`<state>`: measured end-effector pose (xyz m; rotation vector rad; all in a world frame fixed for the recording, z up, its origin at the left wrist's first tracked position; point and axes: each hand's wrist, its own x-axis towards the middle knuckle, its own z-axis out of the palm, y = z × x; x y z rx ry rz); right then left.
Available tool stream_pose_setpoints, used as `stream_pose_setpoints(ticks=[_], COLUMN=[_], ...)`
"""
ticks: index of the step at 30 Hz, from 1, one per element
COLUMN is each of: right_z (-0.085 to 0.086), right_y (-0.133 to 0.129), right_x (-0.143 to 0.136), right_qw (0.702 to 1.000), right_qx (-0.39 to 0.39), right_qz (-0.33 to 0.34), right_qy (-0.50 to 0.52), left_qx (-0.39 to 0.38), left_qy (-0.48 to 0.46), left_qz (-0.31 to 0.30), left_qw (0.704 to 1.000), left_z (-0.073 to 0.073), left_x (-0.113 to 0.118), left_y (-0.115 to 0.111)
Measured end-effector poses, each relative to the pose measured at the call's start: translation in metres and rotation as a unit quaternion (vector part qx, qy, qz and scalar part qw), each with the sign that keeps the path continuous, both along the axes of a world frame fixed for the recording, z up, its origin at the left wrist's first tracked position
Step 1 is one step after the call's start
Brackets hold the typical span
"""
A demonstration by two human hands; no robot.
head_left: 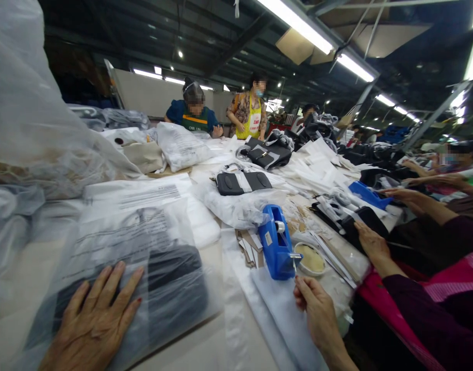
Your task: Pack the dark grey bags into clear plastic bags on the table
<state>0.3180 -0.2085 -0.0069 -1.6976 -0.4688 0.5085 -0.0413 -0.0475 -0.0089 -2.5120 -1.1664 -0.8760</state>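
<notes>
While left hand (90,324) spreads 5 fingers (104,291) over 1 bag (176,286), right hand (317,309) pinches beside 1 dispenser (275,247).

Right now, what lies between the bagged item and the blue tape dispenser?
White plastic sheeting and small card pieces, plus a strip of tabletop, in the head view.

Your left hand (93,322) lies flat, fingers spread, on a clear bag (178,304) with something dark inside, left of the blue dispenser (273,247). Your right hand (317,309) is at the dispenser's near end, thumb and forefinger pinched together just below its cutter. A dish (312,259) sits just right of the dispenser; paper strips (249,248) lie just left. Beyond it, to the left, you see a black purse (231,184) on crumpled plastic (236,207). Farther right, a co-worker's hand (372,243) touches a black bag (370,222).
</notes>
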Motion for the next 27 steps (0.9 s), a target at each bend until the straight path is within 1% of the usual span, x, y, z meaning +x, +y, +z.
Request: stream_pose_setpoints(ticks=[3, 5, 6, 7, 8, 10, 11, 13, 15, 16, 17, 19, 20, 22, 24, 27], right_z=[0.002, 0.007, 0.012, 0.018, 0.026, 0.045, 0.056, 0.079, 0.099, 0.107, 0.113, 0.119, 0.119, 0.115, 0.109, 0.099], right_y=[-0.006, -0.017, -0.021, -0.024, -0.024, -0.014, -0.005, 0.018, 0.045, 0.059, 0.072, 0.100, 0.113, 0.137, 0.155, 0.172], right_x=[0.005, 0.003, 0.000, -0.004, -0.009, -0.022, -0.031, -0.051, -0.074, -0.086, -0.097, -0.118, -0.126, -0.140, -0.150, -0.160], right_qw=[0.999, 0.993, 0.985, 0.971, 0.951, 0.898, 0.865, 0.783, 0.690, 0.647, 0.611, 0.553, 0.531, 0.503, 0.492, 0.504], right_qx=[-0.039, -0.064, -0.074, -0.081, -0.083, -0.066, -0.051, -0.026, -0.030, -0.041, -0.053, -0.075, -0.086, -0.105, -0.122, -0.151], right_qz=[-0.011, 0.005, 0.031, 0.075, 0.127, 0.246, 0.310, 0.434, 0.546, 0.587, 0.617, 0.648, 0.651, 0.644, 0.635, 0.618], right_qy=[-0.033, -0.100, -0.153, -0.212, -0.270, -0.359, -0.391, -0.444, -0.475, -0.484, -0.493, -0.518, -0.535, -0.567, -0.582, -0.584], left_qx=[-0.014, -0.014, -0.016, -0.017, -0.009, 0.025, 0.024, 0.027, 0.022, 0.021, 0.018, 0.018, 0.017, 0.011, 0.003, -0.011], left_qy=[-0.019, -0.019, -0.018, -0.014, -0.004, 0.047, 0.064, 0.090, 0.093, 0.089, 0.086, 0.081, 0.078, 0.076, 0.069, 0.063], left_qz=[-0.021, -0.020, -0.010, 0.004, 0.022, 0.036, 0.055, 0.072, 0.085, 0.087, 0.088, 0.084, 0.083, 0.082, 0.084, 0.083], left_qw=[1.000, 0.999, 1.000, 1.000, 1.000, 0.998, 0.996, 0.993, 0.992, 0.992, 0.992, 0.993, 0.993, 0.994, 0.994, 0.994], left_z=[0.000, 0.001, 0.002, 0.004, 0.005, 0.008, 0.008, 0.008, 0.009, 0.009, 0.010, 0.011, 0.012, 0.012, 0.012, 0.010], left_x=[-0.002, -0.002, -0.001, 0.000, 0.001, 0.001, 0.001, -0.001, -0.001, -0.001, -0.001, -0.001, -0.001, -0.001, -0.002, -0.002], left_y=[0.002, 0.002, 0.002, 0.001, 0.001, 0.001, 0.001, 0.001, 0.001, 0.000, -0.001, -0.002, -0.002, -0.003, -0.003, -0.003])
